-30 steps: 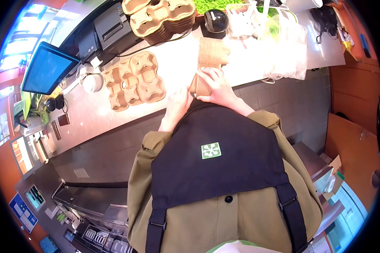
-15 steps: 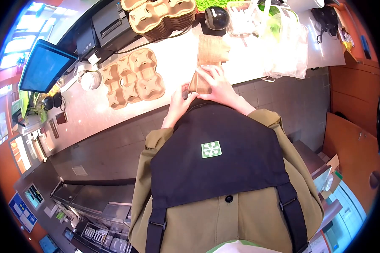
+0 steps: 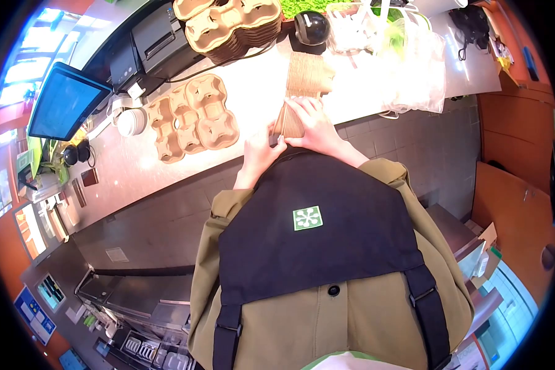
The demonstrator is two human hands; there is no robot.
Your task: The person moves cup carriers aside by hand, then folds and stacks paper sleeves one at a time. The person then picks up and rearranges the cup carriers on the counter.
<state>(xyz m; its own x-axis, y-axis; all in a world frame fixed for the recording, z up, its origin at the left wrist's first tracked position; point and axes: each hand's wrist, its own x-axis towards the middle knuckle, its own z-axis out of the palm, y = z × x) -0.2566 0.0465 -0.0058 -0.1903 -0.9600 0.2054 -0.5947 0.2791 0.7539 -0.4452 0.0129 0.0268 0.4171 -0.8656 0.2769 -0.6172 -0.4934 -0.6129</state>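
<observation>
Both hands at sleeve stack (image 3: 299,92), right hand (image 3: 311,126) still gripping it, left hand (image 3: 262,148) now closer, prob. pinching its end.

The near end of the cardboard sleeve stack (image 3: 297,92) is covered by the right hand (image 3: 314,126). The left hand (image 3: 260,151) hides its own palm (only the back shows). The tray stack (image 3: 231,24) runs off the top edge.

Bright overhead light, blown-out glare on the tabletop (image 3: 253,92) (fisheye warp, black vignette at the corners), sharp centre.
</observation>
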